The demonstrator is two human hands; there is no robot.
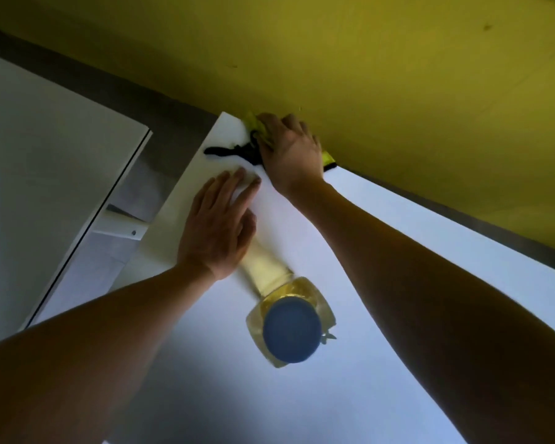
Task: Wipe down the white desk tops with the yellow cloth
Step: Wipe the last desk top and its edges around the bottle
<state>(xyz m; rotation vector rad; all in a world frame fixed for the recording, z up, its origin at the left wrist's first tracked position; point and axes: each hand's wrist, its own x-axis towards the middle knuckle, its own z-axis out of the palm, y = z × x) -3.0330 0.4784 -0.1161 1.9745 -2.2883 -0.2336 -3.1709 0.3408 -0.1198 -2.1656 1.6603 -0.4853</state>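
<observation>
Wiping under way at far corner of desk (382,251), against yellow wall (398,75). Right hand (290,149) presses yellow cloth (253,121) flat, fingers spread over it; grip cannot be told. Left hand (218,225) rests flat on desk, fingers straight, holding nothing. Black item (228,151) lies just beside cloth. Blue-capped bottle (289,325) stands mid-desk, blocking sweep. Judged early: most of top not visibly wiped, second desk (45,139) left. Gap between desks close on left.
</observation>
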